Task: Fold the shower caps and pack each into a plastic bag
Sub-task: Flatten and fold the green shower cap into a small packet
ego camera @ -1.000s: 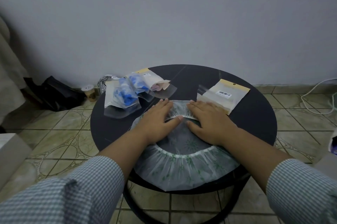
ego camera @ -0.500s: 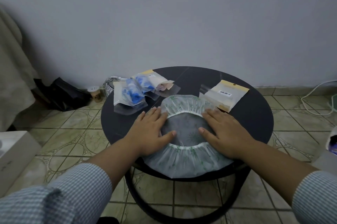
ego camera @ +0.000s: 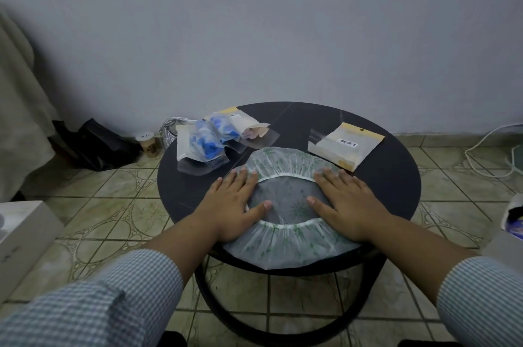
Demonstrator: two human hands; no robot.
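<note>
A translucent shower cap (ego camera: 285, 199) with a green print and white elastic rim lies spread flat on the round black table (ego camera: 396, 177), its near edge hanging over the table's front. My left hand (ego camera: 235, 202) presses flat on the cap's left side, fingers apart. My right hand (ego camera: 343, 199) presses flat on its right side. An empty plastic bag (ego camera: 345, 146) with a yellow header and barcode lies at the back right, just beyond the cap. Packed bags (ego camera: 209, 143) holding blue caps lie at the back left.
A grey wall stands behind the table. On the tiled floor are a black bag (ego camera: 96, 143) and small cup (ego camera: 147, 141) at left, a white box (ego camera: 19, 236) at near left, and white cables (ego camera: 492, 148) at right.
Both hands have slid apart from the cap's middle to its left and right sides, spreading the cap flatter and wider. The view has shifted slightly.
</note>
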